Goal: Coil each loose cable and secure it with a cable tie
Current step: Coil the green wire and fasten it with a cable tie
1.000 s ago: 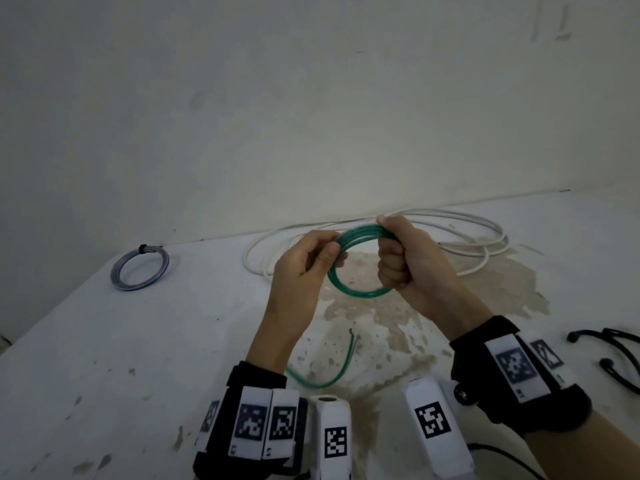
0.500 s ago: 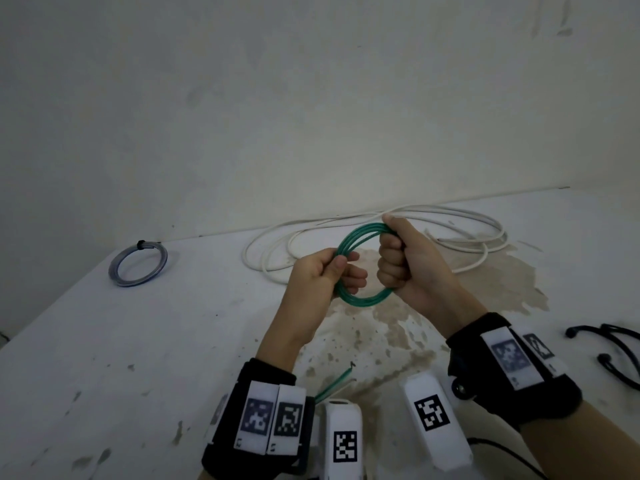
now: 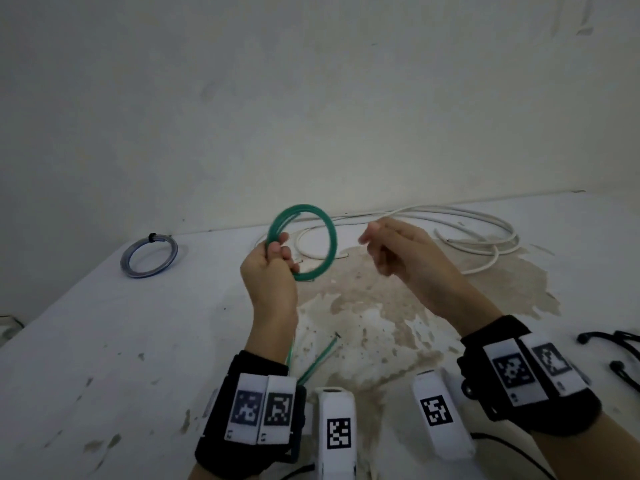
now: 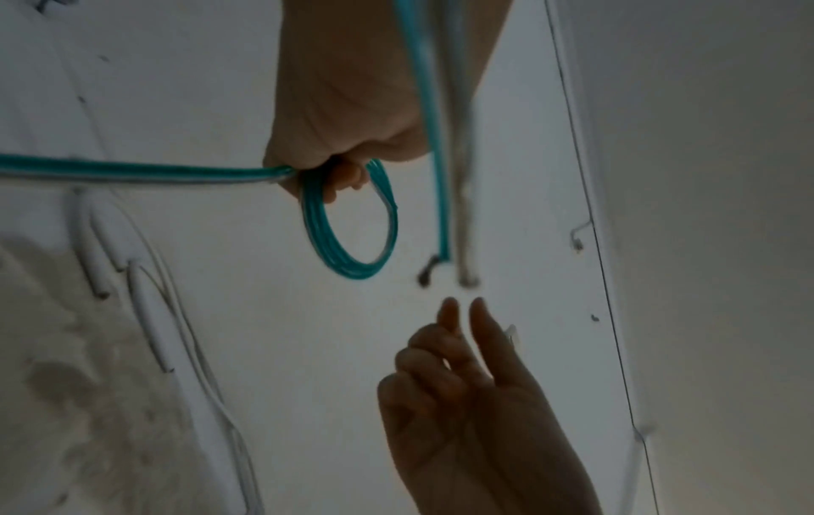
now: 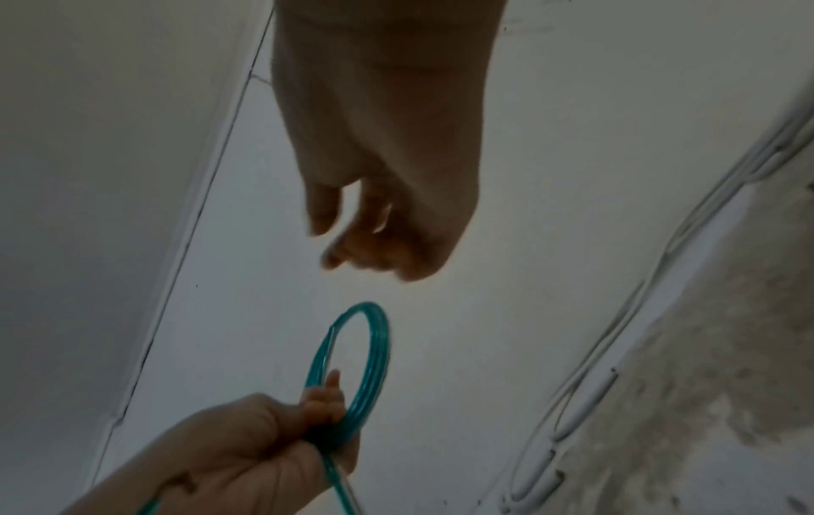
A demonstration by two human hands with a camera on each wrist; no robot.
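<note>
A green cable is wound into a small coil (image 3: 333, 237) that stands upright above the white table (image 3: 104, 341). My left hand (image 3: 273, 265) grips the coil at its lower left, fingers curled round the strands (image 4: 348, 268). The cable's loose tail (image 3: 320, 355) hangs below my left wrist, its end near the table. My right hand (image 3: 388, 247) hovers to the right of the coil, apart from it, its fingers loosely curled on nothing. In the right wrist view the coil (image 5: 378, 348) sits below my right hand's fingertips (image 5: 335, 259).
A long loose white cable (image 3: 467, 230) sprawls at the back of the table by the wall. A grey-blue coil bound with a black tie (image 3: 149, 258) lies at the back left. Black ties (image 3: 620, 351) lie at the right edge. A brown stain marks the middle.
My right hand has let go of the green coil and moved away to the right. My left hand has shifted left and up, holding the coil alone.
</note>
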